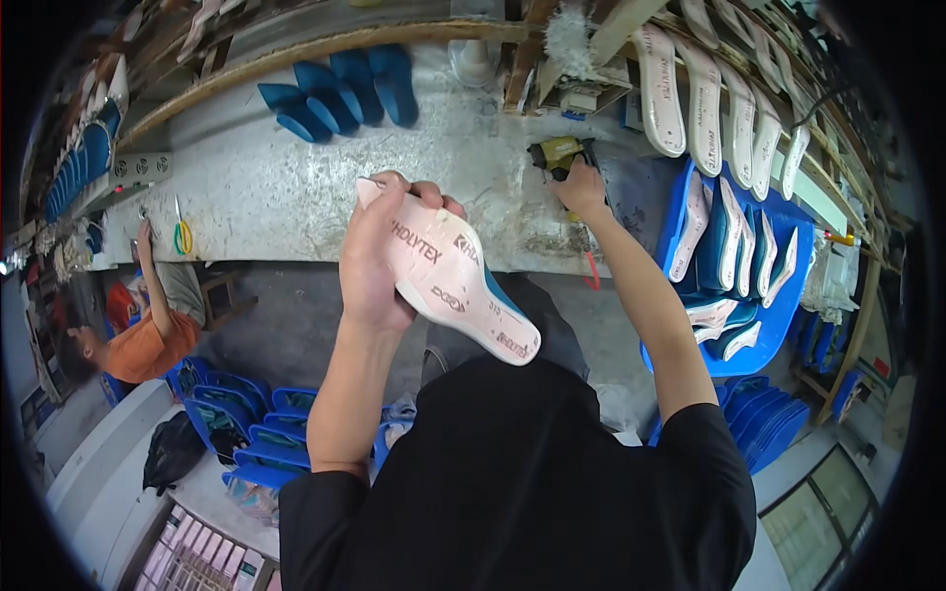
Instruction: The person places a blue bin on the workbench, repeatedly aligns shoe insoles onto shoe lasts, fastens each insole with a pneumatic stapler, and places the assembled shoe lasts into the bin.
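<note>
My left hand is closed around a blue shoe last with a pale printed insole board on its sole, the printed face turned up toward me. A sliver of blue shows along the last's right edge. To the right, my right hand is closed on a yellow-and-black nail or staple gun at the worktable; its fingers are partly hidden. Several bare blue lasts lie in a row at the back of the worktable.
A blue tub at the right holds several lasts with insole boards. Pale insole boards hang from a rack above it. Yellow-handled scissors lie at the left, near a person in an orange shirt. Blue crates stand behind me.
</note>
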### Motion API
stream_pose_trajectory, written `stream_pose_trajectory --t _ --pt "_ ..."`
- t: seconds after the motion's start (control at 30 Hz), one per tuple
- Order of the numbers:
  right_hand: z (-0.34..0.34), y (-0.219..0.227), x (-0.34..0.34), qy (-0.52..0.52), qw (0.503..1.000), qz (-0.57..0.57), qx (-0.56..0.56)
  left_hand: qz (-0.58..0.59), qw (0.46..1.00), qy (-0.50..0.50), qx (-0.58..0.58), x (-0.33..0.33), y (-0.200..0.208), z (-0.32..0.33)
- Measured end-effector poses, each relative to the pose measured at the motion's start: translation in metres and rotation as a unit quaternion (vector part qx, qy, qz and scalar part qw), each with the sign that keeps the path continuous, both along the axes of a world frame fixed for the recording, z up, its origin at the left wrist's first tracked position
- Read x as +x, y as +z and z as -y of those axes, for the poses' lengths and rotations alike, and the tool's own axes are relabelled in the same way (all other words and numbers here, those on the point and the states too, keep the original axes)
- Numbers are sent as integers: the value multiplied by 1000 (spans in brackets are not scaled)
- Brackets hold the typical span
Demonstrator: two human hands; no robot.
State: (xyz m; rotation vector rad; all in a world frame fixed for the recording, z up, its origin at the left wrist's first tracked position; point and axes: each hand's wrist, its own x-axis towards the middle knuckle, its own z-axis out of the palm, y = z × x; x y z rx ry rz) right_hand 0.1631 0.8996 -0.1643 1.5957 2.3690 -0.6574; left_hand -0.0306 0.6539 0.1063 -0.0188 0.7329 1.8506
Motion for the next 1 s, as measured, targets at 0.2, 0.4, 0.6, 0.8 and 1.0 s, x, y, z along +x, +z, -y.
stream_pose_trajectory --t 0.2,0.4,0.6,0.8,1.0 --pt "7 25 31 -108 959 -190 -180 -9 999 5 -50 -36 -27 20" --pt "126 254 -12 -74 803 -367 -464 -99 985 10 -138 -53 -57 23" --pt "156 235 -25 12 826 -329 -458 -115 979 -8 -168 -47 -74 18" --pt "140 211 -15 -94 834 -344 -420 -54 986 2 -156 -49 -80 35" --pt "44 -7 35 -14 980 -180 78 11 999 -51 -7 -14 -62 22"
